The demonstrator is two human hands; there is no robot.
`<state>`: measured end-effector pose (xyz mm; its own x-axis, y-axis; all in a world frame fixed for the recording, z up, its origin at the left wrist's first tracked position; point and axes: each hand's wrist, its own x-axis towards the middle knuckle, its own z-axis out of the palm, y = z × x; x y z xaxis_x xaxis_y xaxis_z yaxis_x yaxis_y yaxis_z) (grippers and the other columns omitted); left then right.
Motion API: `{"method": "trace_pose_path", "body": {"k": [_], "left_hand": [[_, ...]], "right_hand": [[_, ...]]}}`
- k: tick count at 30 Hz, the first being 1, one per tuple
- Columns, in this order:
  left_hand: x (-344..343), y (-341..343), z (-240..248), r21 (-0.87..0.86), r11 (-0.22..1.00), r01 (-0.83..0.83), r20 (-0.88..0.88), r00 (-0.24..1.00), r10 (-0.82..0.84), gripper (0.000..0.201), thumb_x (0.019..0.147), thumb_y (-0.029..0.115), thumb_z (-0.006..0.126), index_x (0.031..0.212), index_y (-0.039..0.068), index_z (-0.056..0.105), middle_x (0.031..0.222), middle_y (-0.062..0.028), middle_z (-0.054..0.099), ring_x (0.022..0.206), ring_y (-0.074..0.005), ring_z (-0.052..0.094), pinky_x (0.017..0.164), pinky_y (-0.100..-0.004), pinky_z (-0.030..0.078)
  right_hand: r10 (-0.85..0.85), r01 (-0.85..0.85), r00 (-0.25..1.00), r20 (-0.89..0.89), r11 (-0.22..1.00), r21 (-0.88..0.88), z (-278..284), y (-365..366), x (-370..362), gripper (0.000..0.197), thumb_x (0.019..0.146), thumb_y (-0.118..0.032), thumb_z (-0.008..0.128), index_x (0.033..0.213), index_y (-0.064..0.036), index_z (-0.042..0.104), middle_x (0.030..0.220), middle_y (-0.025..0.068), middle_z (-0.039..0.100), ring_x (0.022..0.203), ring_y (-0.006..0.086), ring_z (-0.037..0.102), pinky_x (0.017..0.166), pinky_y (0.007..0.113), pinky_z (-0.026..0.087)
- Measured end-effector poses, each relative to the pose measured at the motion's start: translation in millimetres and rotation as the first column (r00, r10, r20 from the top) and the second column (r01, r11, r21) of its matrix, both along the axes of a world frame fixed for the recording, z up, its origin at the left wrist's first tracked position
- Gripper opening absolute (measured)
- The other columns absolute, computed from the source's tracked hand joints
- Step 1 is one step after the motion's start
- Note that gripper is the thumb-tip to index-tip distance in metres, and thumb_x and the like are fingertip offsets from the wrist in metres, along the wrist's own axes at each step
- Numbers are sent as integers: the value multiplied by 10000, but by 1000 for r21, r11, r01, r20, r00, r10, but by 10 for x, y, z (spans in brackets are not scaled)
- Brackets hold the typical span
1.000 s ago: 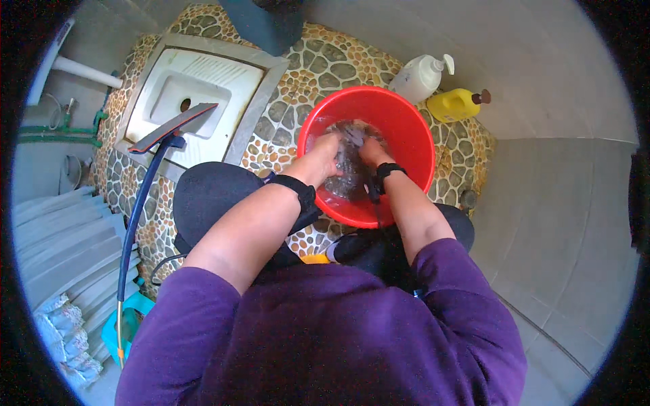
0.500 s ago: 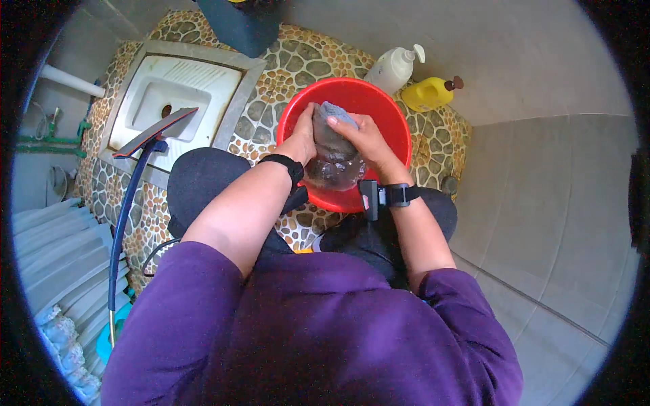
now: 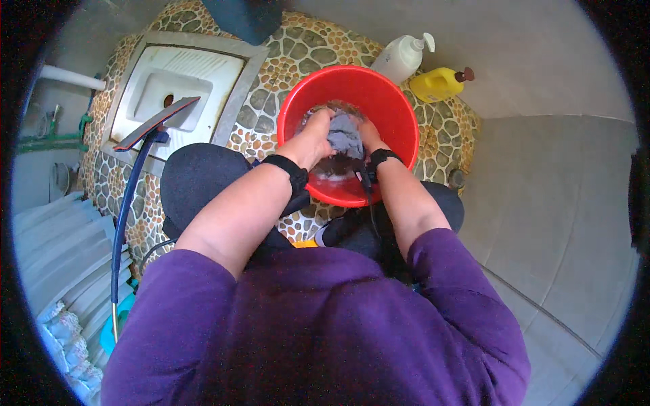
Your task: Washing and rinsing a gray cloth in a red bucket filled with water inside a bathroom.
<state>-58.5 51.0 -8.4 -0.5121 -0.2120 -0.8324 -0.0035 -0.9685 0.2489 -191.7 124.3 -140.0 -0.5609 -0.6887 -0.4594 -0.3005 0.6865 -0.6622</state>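
Note:
A red plastic basin (image 3: pixel 399 128) holding murky water stands on the floor in front of me. Inside it, a wet grey cloth (image 3: pixel 347 139) is bunched between my two hands. My left hand (image 3: pixel 316 139) grips the cloth from its left side, fingers curled at its upper edge. On the cloth's right side is my right hand (image 3: pixel 370 135), its fingers partly hidden behind the folds and in the water. Both wrists wear black straps, and a small dark device hangs below the right one.
A white squat toilet (image 3: pixel 223 81) lies to the left, with a long-handled floor squeegee (image 3: pixel 145 135) leaning over it. Behind the basin stand a white pump bottle (image 3: pixel 399 59) and a yellow bottle (image 3: pixel 437 85). A dark bin (image 3: pixel 247 20) is at the back; a pale pleated curtain (image 3: pixel 68 250) hangs at left.
My hands have lowered the cloth into the water and its folds have shifted. My right hand and wrist have turned. The squeegee has not moved.

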Motion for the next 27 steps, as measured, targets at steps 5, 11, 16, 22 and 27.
{"method": "trace_pose_path", "body": {"k": [5,11,16,22,27], "left_hand": [[47,-244,-468,-5,992,127,197,973,-124,420,847,306,360,1183,60,413,1309,-148,344,1212,-422,244,877,-708,84],[137,-305,-678,14,1000,11,55,998,-12,400,866,352,335,1098,63,486,1127,-146,518,1037,-333,473,884,-576,297],[123,-269,-541,-76,992,101,-42,994,-104,351,862,320,368,1017,40,512,996,-139,568,900,-313,539,807,-454,412],[107,-199,-713,-106,994,-35,-231,973,10,242,858,240,387,910,54,533,860,-113,581,787,-272,560,730,-440,456],[58,-167,-655,-82,996,-20,-132,991,9,189,839,205,426,820,69,556,759,-84,585,704,-252,566,681,-424,465]], "right_hand": [[67,-133,960,270,963,233,-673,98,-192,340,833,-227,541,1119,-50,488,981,74,577,835,229,559,711,445,444],[464,-502,726,507,862,-70,868,-209,169,291,847,-219,515,1105,-88,545,949,42,610,858,169,553,765,323,439],[696,-631,696,178,711,-311,1569,-38,399,273,838,-236,522,1033,-57,585,922,65,616,816,142,563,773,297,434],[182,-283,915,-360,926,-251,1209,-64,919,402,854,-354,399,794,-7,594,761,269,563,741,393,560,680,446,435],[113,-201,868,-483,971,-133,729,-90,736,383,862,-312,359,786,-6,577,750,241,582,711,391,576,668,468,446]]}}
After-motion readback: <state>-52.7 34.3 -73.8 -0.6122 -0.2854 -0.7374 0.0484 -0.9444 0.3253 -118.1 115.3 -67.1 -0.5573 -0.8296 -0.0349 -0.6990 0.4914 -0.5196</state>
